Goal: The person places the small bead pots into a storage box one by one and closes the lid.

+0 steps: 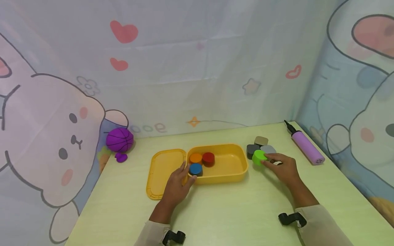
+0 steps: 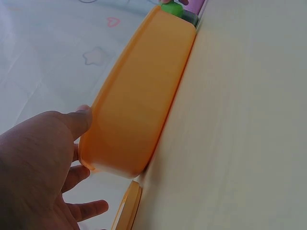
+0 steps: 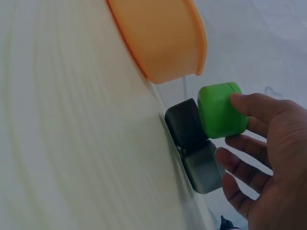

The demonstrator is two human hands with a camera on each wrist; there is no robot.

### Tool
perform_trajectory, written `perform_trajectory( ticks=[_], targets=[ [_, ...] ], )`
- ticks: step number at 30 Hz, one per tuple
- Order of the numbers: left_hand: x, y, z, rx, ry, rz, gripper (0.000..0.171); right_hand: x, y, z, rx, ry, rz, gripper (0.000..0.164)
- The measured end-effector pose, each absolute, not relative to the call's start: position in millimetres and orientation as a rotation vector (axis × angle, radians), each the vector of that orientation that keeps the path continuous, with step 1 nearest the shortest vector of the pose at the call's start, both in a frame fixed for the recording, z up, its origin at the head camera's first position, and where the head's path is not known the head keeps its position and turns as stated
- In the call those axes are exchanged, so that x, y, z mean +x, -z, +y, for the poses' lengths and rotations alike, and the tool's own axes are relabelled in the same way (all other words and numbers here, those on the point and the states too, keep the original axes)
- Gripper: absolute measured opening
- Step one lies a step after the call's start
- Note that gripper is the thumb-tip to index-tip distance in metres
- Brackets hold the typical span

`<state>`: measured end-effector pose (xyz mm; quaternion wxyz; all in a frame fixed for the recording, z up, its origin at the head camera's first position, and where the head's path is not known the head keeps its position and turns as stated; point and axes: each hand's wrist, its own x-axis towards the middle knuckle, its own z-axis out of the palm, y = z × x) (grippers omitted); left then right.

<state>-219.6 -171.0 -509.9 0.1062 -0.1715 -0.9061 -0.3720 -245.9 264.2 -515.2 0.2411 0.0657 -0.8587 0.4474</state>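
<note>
My right hand (image 1: 284, 168) pinches a small green rounded block (image 3: 221, 110) between thumb and fingers. It is held just above several similar blocks: a dark grey one (image 1: 252, 151), a light grey one (image 1: 268, 149) and a tan one (image 1: 261, 141). At the left end of a yellow open box (image 1: 223, 179), my left hand (image 1: 176, 187) rests with fairly straight fingers, its thumb on the front rim. Inside that box, at the left, sit an orange block (image 1: 195, 158), a red block (image 1: 208, 159) and a blue block (image 1: 195, 169).
A yellow lid (image 1: 160, 174) lies left of the box, partly behind my left hand. Farther left is a purple basketball-patterned ball (image 1: 120, 140) with a small purple piece (image 1: 121, 157) beside it. A lilac hand pump (image 1: 307, 147) lies along the table's right edge. Printed cloth hangs behind.
</note>
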Motion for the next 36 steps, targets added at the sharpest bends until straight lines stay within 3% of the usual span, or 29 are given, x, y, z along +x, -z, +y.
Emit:
perform_trajectory(
  ticks=[36],
  targets=[
    [-222,514,-171,-0.479,1.101,-2.689,0.065,-258,485,189,0.497,-1.321,-2.099,0.036]
  ],
)
